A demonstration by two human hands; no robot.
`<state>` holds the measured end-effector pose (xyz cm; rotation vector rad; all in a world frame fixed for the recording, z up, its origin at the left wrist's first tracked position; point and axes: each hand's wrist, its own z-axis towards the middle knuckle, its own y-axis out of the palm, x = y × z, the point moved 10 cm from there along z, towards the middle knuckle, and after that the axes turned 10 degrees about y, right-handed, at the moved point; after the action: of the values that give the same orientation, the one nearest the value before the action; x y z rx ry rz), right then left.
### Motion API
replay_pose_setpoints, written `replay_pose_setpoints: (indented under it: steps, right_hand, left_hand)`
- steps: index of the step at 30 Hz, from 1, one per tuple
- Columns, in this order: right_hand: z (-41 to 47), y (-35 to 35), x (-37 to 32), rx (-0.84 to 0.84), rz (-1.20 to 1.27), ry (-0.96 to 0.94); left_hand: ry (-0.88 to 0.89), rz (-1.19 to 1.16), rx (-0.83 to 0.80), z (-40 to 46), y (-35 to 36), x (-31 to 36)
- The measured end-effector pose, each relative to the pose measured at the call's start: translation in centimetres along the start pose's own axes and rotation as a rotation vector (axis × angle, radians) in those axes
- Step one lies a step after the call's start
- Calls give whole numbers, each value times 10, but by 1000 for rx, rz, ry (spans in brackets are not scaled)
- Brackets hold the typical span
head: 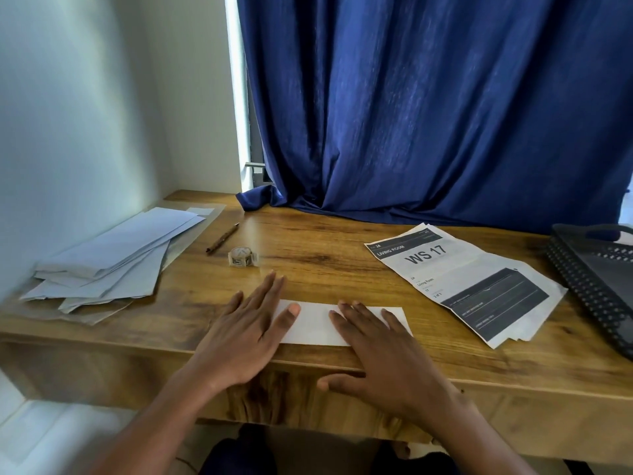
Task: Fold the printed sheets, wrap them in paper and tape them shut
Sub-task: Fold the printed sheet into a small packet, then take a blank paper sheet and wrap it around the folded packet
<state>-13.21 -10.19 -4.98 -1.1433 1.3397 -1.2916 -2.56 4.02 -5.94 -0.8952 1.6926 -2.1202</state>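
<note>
At the near edge of the wooden desk (pixel 342 262), a folded white sheet (pixel 318 325) lies flat under both hands. Left hand (pixel 246 334) rests on its left end with fingers straight and spread; right hand (pixel 380 351) presses its right half, fingers straight and close together, thumb hanging over the desk edge. Neither hand pinches anything. Stage of task, as judged: one sheet appears folded into a narrow strip and is being flattened; wrapping and taping are not yet begun on it. To the right, well apart, a fanned stack of printed sheets (pixel 466 282) marked "WS 17" lies creased but open, apparently awaiting folding. At far left, a loose pile of pale papers (pixel 109 258) may be wrapping stock or finished packets; which cannot be told. A small tape roll (pixel 241 257) and a pencil (pixel 222 238) lie between pile and hands. A black tray (pixel 596 286) is cut off at right; its contents are unclear. Printed face of the folded sheet is hidden.
</note>
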Motion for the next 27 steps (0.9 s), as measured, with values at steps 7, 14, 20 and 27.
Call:
replay_pose_setpoints:
  steps: [7, 14, 20, 27]
  right_hand:
    - [-53, -37, 14, 383, 45, -164]
    - [-31, -109, 64, 319, 756, 61]
    - [47, -73, 87, 72, 1392, 346]
    - [86, -17, 84, 55, 1295, 469]
  left_hand:
    - [-9, -34, 54, 2, 1, -3]
    - [0, 101, 19, 1, 2, 2]
    - [-30, 163, 16, 1, 0, 0]
    - [-38, 158, 1, 0, -1, 5]
